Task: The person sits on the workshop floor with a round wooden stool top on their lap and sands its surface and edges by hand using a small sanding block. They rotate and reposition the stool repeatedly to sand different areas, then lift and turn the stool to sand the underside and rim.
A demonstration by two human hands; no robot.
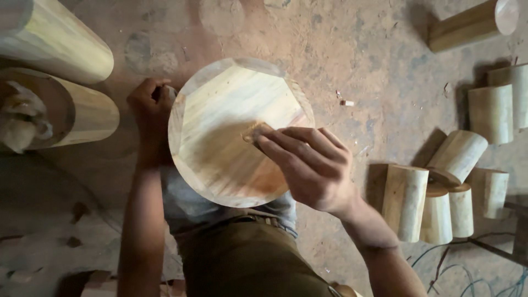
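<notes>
Disc (220, 126) flat face up | right hand (311, 165) pressing sandpaper (254, 132) | left hand (148, 104) gripping rim

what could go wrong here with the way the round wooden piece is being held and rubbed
1. The left hand grips only the far edge of the round wooden piece, so pressure from the right hand might tip or twist it.
2. The small sanding pad sits under the right fingertips; a slip could scrape them on the wood.
3. Wooden cylinders stand and lean close by on the floor; an elbow could topple them.
</notes>
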